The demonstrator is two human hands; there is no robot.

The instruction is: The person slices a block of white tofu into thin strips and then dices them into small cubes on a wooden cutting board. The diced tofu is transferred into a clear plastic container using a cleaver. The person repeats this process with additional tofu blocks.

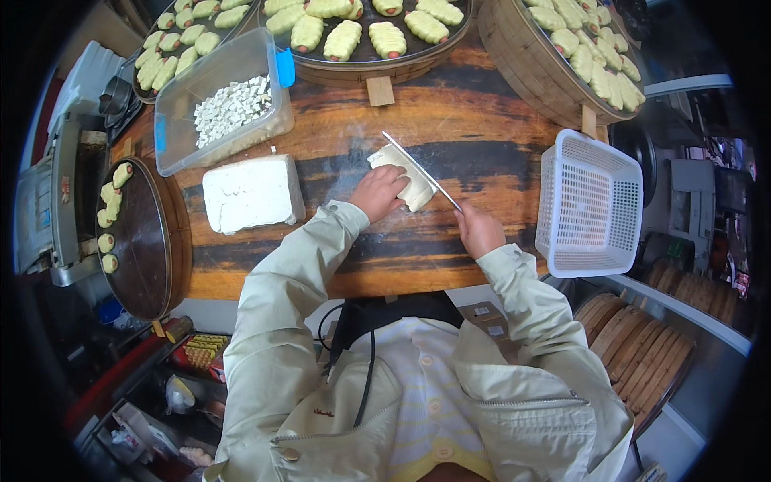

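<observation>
A kitchen knife (415, 162), seen nearly edge-on, slants across the wooden table; my right hand (480, 230) grips its handle. The blade lies along the right edge of a pale slab of what looks like tofu (415, 191). My left hand (380, 191) holds the slab down, fingers bent over its top and hiding part of it. Left of that hand sits a large white block (253, 194), apparently tofu too, with a cracked surface. Behind the block, a clear plastic box (181, 129) with blue clips contains many small white cubes (232, 111).
Bamboo steamers with sausage rolls of dough stand along the back, including a middle steamer (337, 72) and a right one (518, 66). A round tray (141, 265) with several dough pieces overhangs the left edge. A white plastic basket (545, 211) is at the right edge.
</observation>
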